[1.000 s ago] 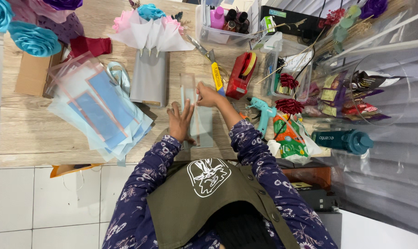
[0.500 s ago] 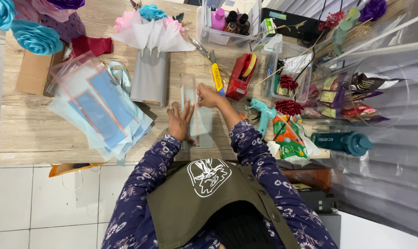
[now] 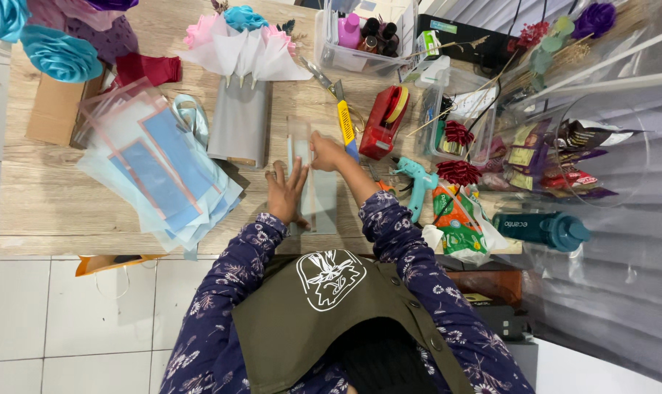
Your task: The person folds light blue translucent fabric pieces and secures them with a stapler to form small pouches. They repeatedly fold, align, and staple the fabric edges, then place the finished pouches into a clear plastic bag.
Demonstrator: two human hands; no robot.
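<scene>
Two hands, one clear sheet [image 3: 318,201]: left hand [image 3: 286,191] flat on it, right hand [image 3: 325,152] pinching its far end by the cutter [image 3: 345,124]. Same as before.

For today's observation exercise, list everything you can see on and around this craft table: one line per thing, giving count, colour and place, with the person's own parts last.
Clear sheet: one, transparent, under both hands.
Plastic sheet pile: one stack, pale blue with red edging, table left.
Wrapped bouquet: one, white and grey wrap, pink and teal flowers, top centre.
Paper roses: two, teal, top left.
Utility knife: one, yellow, right of the sheet.
Tape dispenser: one, red, centre right.
Glue gun: one, teal, table right.
Bottle: one, dark teal, far right.
Left hand: flat on the sheet.
Right hand: at the sheet's top.
</scene>
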